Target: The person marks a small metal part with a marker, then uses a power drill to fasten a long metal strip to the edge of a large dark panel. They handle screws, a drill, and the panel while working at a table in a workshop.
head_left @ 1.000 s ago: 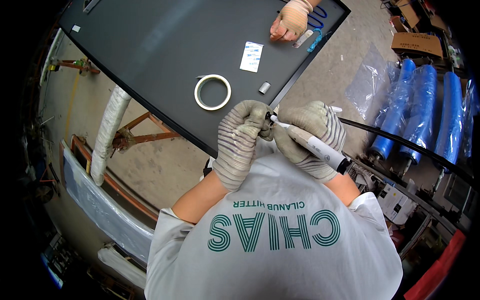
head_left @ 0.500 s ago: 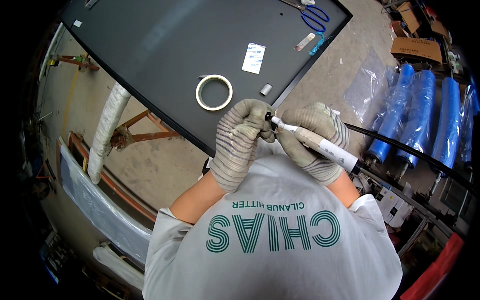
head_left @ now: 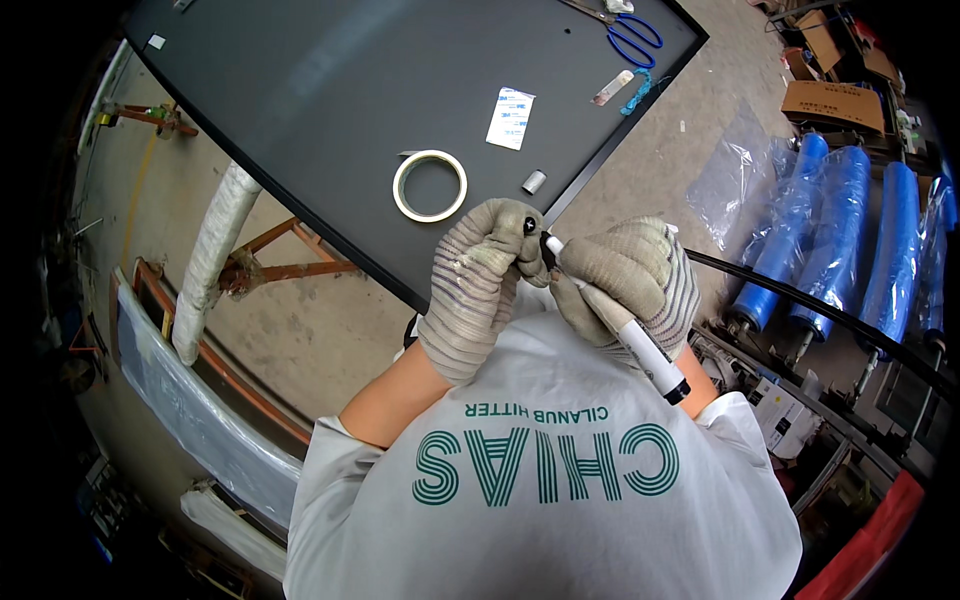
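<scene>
Both my hands wear striped work gloves and meet close in front of my chest, at the near corner of the dark panel. My left hand (head_left: 475,275) is closed in a pinch on a small round black screw (head_left: 530,225), whose head shows a cross. In my right hand (head_left: 630,265) is a white marker (head_left: 648,350), slanting with its black end down toward my forearm. The marker's tip end points at the left fingertips; whether it touches the screw cannot be made out. Beyond the hands, a roll of tape (head_left: 430,215) and a small grey cylinder (head_left: 534,181) lie on the panel.
The dark panel (head_left: 300,110) carries a printed white sheet (head_left: 511,118), blue-handled scissors (head_left: 632,40), a small flat strip (head_left: 612,87) and blue cord (head_left: 636,92). Blue wrapped rolls (head_left: 835,240) and cardboard boxes (head_left: 832,104) stand right. Wrapped pieces (head_left: 205,265) on an orange frame stand left.
The marker has swung steeper in my right hand, its rear end now lower and nearer my body. My left fingers have turned the screw so its head faces up.
</scene>
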Demonstrator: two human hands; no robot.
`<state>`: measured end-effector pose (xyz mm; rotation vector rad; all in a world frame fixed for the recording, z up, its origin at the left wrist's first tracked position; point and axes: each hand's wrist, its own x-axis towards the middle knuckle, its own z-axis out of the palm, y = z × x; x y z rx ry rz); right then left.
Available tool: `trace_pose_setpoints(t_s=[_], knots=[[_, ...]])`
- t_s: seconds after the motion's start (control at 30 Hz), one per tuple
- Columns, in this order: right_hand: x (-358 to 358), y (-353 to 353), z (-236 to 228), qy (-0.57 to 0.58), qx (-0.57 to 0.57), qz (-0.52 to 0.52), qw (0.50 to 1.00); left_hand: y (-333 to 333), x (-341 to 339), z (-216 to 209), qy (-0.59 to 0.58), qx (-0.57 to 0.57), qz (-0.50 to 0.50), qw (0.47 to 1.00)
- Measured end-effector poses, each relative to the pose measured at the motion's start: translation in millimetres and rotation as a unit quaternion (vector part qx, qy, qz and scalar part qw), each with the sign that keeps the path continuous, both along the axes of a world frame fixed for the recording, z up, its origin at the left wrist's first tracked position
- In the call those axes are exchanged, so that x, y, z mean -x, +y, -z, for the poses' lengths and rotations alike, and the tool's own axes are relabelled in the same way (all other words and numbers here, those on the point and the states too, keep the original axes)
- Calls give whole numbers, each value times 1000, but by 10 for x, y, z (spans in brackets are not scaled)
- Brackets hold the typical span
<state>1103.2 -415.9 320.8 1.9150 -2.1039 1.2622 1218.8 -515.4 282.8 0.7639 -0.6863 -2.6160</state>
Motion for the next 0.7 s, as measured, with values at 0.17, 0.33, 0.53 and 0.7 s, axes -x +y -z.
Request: trace_pose_setpoints(t_s=[0.17, 0.33, 0.53, 0.7], knots=[[-5, -18, 35, -30, 26, 7, 999, -2, 0, 98, 75, -22, -8, 997], [18, -62, -12, -52, 28, -15, 998, -10, -7, 84, 82, -17, -3, 996], [66, -77, 63, -92, 57, -59, 992, -13, -11, 25, 73, 5, 2, 997], [17, -94, -28, -81, 30, -27, 996, 17, -1, 53, 61, 12, 2, 998]])
